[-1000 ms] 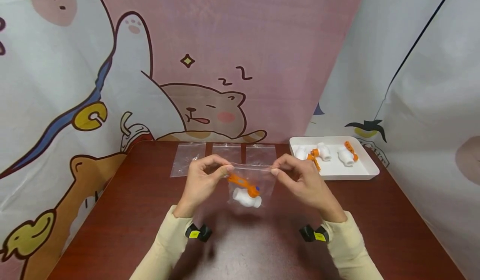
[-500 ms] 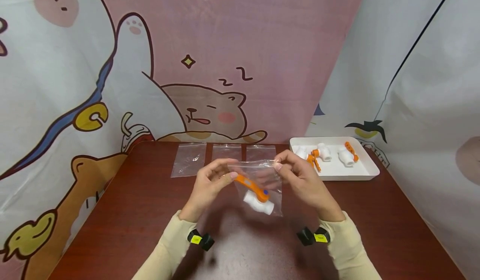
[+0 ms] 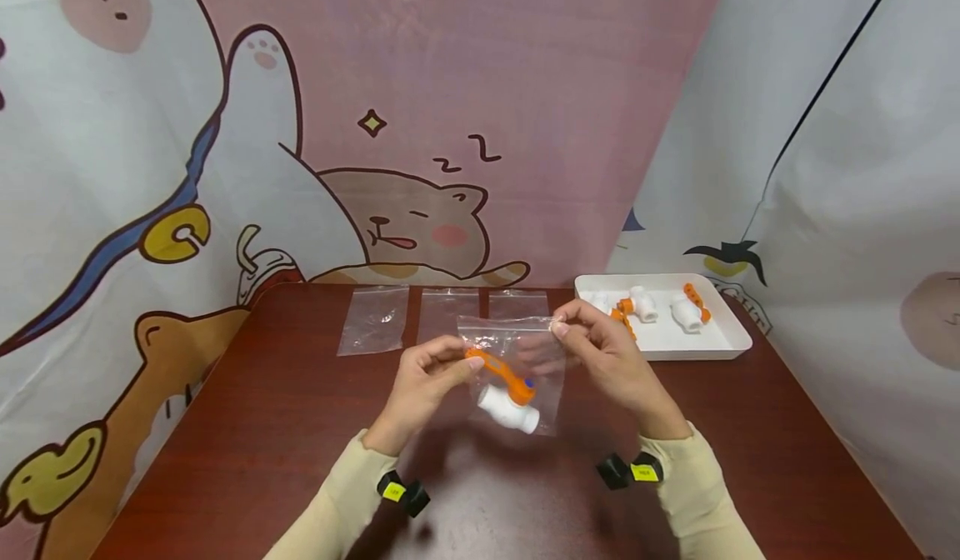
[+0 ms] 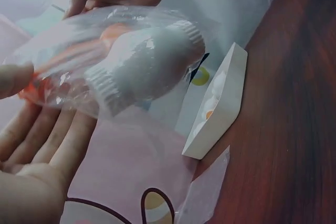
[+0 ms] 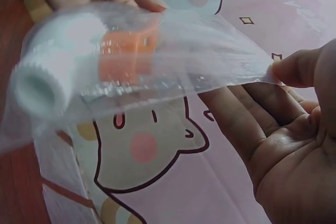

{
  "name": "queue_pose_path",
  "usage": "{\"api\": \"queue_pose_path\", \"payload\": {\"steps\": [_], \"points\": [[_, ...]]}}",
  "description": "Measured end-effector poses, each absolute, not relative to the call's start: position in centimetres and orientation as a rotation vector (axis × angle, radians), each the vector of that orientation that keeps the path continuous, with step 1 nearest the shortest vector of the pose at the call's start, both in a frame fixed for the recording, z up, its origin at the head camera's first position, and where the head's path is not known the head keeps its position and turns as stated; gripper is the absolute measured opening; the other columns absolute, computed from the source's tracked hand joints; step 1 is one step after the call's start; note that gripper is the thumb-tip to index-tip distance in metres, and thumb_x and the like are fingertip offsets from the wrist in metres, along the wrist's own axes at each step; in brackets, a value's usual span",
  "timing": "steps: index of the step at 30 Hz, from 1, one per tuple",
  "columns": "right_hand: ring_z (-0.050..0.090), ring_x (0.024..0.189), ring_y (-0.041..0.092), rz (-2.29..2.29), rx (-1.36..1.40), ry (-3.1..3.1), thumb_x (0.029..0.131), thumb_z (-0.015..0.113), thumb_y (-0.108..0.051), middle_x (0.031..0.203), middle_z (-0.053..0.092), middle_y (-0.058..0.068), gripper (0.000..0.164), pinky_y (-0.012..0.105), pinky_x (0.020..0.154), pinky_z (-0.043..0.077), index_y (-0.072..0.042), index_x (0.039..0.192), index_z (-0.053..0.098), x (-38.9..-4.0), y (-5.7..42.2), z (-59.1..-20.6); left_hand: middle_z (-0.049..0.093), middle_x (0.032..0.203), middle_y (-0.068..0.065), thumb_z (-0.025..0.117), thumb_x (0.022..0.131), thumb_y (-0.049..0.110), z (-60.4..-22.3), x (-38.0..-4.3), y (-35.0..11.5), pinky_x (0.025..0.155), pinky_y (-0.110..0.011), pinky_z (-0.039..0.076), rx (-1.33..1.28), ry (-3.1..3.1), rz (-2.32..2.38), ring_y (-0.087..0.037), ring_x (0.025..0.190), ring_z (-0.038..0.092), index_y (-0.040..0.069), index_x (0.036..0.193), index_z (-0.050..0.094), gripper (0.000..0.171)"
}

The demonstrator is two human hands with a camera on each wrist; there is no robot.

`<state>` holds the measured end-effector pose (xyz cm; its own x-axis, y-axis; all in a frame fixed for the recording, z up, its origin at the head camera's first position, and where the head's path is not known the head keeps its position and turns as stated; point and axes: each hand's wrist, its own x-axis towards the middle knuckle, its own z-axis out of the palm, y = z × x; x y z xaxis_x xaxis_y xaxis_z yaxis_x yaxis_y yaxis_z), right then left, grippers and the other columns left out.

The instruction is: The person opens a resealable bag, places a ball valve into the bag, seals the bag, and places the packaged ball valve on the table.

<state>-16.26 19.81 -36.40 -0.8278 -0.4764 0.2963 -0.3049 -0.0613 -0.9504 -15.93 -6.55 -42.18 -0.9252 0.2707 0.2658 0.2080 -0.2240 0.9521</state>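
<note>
bag (image 3: 544, 397) blocks middle, tray (image 3: 697, 354) back right; room over near tabletop (image 3: 510, 514)

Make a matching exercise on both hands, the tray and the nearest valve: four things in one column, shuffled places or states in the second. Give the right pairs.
1. left hand
2. right hand
3. tray
4. nearest valve

A. sealed-looking from view: inside the bag
B. pinches the bag's top corner
C. holds the bag's side by the orange handle
D. rests on the table

Pairs: 1-C, 2-B, 3-D, 4-A
</note>
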Motion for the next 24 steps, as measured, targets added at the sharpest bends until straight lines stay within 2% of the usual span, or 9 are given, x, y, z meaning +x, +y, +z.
{"api": "queue_pose_path", "payload": {"steps": [5,10,14,17,21,24], "points": [[0.078,0.096,0.032,-1.976,-0.804,2.163,0.11,0.047,-0.015,0.111,0.076,0.023,0.022,0.042,0.085,0.063,0.006,0.11,0.05,-16.5,20.0,-36.9,0.076,0.09,0.008,0.073,0.091,0.001,-41.7,-15.6,-6.4,0.071,-0.027,0.063,0.546,2.016,2.369,-0.007,0.079,0.074,-0.017,0.109,0.066,0.026],[0.077,0.09,0.025,-1.885,-0.739,2.362,0.106,0.055,-0.012,0.107,0.074,0.019,0.023,0.039,0.085,0.063,0.003,0.123,0.058,-17.1,20.8,-37.5,0.075,0.085,0.006,0.074,0.09,0.001,-41.4,-15.7,-6.9,0.068,-0.028,0.063,0.402,2.119,2.345,-0.007,0.072,0.072,-0.013,0.107,0.069,0.022],[0.076,0.098,0.017,-1.775,-0.751,2.499,0.104,0.059,-0.012,0.116,0.074,0.02,0.028,0.033,0.087,0.062,-0.002,0.131,0.061,-17.9,21.9,-38.2,0.075,0.085,0.003,0.076,0.091,0.004,-41.7,-16.2,-7.7,0.066,-0.03,0.063,0.238,2.191,2.332,-0.009,0.073,0.071,-0.008,0.105,0.073,0.019],[0.072,0.109,0.011,-1.626,-0.696,2.649,0.104,0.062,-0.019,0.126,0.073,0.013,0.031,0.025,0.09,0.059,-0.011,0.134,0.062,-18.5,23.0,-38.8,0.075,0.085,0.001,0.077,0.091,0.009,-42.2,-16.6,-8.4,0.064,-0.031,0.063,0.111,2.229,2.322,-0.011,0.073,0.07,-0.006,0.103,0.074,0.019],[0.07,0.116,0.021,-1.398,-0.552,2.834,0.102,0.065,-0.032,0.132,0.07,0.006,0.036,0.032,0.092,0.059,-0.018,0.136,0.063,-19.2,24.7,-39.8,0.075,0.084,-0.002,0.078,0.091,0.015,-43.1,-16.9,-9.5,0.062,-0.031,0.062,-0.019,2.211,2.313,-0.013,0.07,0.072,-0.005,0.104,0.074,0.024],[0.069,0.117,0.034,-1.24,-0.479,2.92,0.101,0.065,-0.036,0.134,0.069,0.009,0.042,0.045,0.093,0.06,-0.015,0.138,0.062,-19.9,26.3,-40.8,0.078,0.085,-0.007,0.077,0.093,0.017,-43.9,-17.0,-10.6,0.063,-0.031,0.062,-0.077,2.14,2.317,-0.017,0.073,0.076,-0.006,0.108,0.073,0.027]]}}
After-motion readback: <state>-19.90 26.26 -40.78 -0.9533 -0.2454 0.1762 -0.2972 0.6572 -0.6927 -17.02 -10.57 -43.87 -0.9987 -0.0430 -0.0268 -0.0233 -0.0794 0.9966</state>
